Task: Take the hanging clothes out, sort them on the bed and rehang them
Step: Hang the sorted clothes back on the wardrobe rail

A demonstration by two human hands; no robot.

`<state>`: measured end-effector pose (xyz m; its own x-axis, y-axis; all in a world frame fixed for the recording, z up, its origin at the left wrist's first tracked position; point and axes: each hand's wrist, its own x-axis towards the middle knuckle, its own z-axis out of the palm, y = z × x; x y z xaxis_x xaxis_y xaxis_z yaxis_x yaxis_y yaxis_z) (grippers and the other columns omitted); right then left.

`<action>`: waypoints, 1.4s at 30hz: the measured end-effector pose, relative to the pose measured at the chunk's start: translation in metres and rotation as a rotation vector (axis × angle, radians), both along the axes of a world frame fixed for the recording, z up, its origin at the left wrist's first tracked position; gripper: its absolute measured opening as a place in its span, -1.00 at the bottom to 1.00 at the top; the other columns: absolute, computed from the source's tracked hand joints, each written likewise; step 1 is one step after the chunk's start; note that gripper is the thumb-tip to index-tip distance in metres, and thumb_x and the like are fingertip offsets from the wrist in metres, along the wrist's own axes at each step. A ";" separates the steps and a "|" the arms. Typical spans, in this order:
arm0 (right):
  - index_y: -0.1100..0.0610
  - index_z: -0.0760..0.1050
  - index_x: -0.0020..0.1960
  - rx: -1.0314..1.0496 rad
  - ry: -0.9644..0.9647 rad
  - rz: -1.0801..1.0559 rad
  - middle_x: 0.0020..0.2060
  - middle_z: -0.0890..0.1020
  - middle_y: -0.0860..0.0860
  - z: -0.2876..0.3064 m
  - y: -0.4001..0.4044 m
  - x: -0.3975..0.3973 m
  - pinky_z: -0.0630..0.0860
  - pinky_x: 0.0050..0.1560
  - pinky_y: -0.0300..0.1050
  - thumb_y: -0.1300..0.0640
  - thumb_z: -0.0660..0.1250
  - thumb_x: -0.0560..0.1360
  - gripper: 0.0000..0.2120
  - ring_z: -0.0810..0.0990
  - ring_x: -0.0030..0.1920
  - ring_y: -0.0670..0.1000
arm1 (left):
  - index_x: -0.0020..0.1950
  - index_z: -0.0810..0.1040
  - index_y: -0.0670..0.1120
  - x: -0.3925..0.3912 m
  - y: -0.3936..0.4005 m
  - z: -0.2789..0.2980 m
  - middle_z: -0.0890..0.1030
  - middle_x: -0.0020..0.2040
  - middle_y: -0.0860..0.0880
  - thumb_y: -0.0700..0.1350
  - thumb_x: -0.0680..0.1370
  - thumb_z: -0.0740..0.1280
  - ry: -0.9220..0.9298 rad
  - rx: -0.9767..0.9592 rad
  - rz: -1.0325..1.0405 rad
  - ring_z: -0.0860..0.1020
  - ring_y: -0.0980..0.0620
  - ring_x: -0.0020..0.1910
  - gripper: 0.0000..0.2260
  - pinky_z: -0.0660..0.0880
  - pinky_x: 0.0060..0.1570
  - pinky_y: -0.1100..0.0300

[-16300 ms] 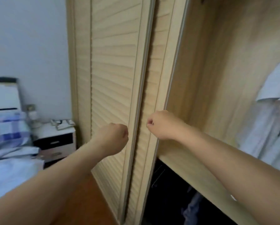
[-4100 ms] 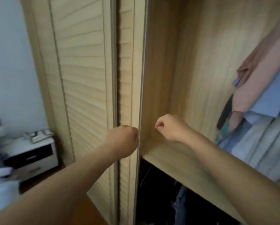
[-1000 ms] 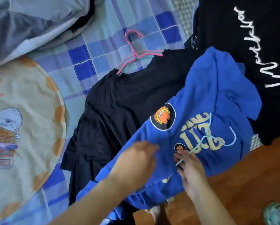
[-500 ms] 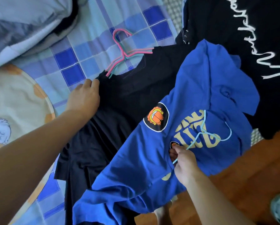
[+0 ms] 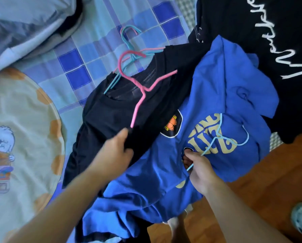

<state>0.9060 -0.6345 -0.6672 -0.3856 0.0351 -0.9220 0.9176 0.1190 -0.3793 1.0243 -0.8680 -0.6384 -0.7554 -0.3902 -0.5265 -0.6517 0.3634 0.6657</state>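
- Checked blue bedsheet (image 5: pixel 101 44) carries the clothes, at the bed's edge beside a wooden floor (image 5: pixel 278 172).
- Left hand (image 5: pixel 115 153) grips the black T-shirt (image 5: pixel 108 111) with its pink hanger (image 5: pixel 139 85).
- Right hand (image 5: pixel 199 169) pinches the light-blue hanger (image 5: pixel 220 137) lying on the blue T-shirt (image 5: pixel 216 88).

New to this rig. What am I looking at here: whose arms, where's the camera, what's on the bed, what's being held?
No robot: a person's bare arms, filmed by one wide-angle camera worn on the head, looking down. The checked bed sheet carries a black T-shirt, a blue printed T-shirt partly over it, and a black garment with white script. The left hand grips the black shirt's fabric by a pink hanger. The right hand pinches a light blue hanger lying on the blue shirt.
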 end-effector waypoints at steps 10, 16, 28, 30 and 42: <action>0.18 0.40 -0.22 0.052 0.145 0.179 -0.35 0.46 0.15 0.021 0.009 0.026 0.39 -0.26 -0.03 0.31 0.26 0.55 -0.82 0.46 -0.29 0.16 | 0.13 0.52 -0.14 0.019 0.022 -0.033 0.54 0.00 -0.14 -0.36 0.51 0.20 -0.060 0.074 -0.035 0.53 -0.12 -0.05 -0.74 0.41 0.01 0.09; 0.04 0.41 -0.13 0.103 0.205 0.264 -0.28 0.41 -0.02 0.102 0.014 0.092 0.40 -0.24 -0.04 0.15 0.21 0.64 -0.83 0.39 -0.25 0.02 | 0.10 0.52 -0.13 0.016 0.049 0.057 0.48 -0.08 -0.19 -0.42 0.41 0.13 -0.063 0.038 -0.175 0.50 -0.15 -0.12 -0.64 0.48 0.02 0.02; 0.06 0.50 -0.13 -0.383 0.803 -0.019 -0.02 0.59 0.04 0.343 0.139 0.034 0.37 0.24 0.12 0.29 0.32 0.14 -0.68 0.51 0.11 0.11 | 0.43 0.44 0.11 -0.004 0.172 0.311 0.56 0.22 -0.12 -0.51 0.27 0.04 0.339 0.992 0.206 0.49 -0.13 0.06 -0.16 0.51 -0.10 0.09; 0.08 0.52 -0.14 -0.395 0.853 -0.041 -0.05 0.62 0.00 0.374 0.185 0.021 0.40 0.22 0.06 0.34 0.26 0.15 -0.68 0.55 0.08 0.08 | 0.39 0.48 0.19 -0.012 0.211 0.336 0.56 0.24 -0.08 -0.50 0.31 0.04 0.394 1.019 0.183 0.46 -0.12 0.09 -0.17 0.45 -0.04 0.05; 0.08 0.67 -0.08 -0.287 1.170 0.003 -0.04 0.64 0.03 0.571 0.456 -0.039 0.47 0.17 -0.04 0.40 0.26 0.35 -0.67 0.61 0.01 -0.01 | -0.05 0.48 -0.05 -0.124 0.439 0.502 0.49 -0.10 -0.12 -0.06 0.57 0.22 0.530 1.157 -0.125 0.50 -0.08 -0.18 -0.90 0.54 -0.27 0.12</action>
<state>0.8667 -0.1786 -0.0964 -0.9932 -0.1162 0.0124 -0.0003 -0.1043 -0.9945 0.9007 -0.4293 -0.1362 -0.9745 0.1800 -0.1343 -0.2138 -0.5605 0.8001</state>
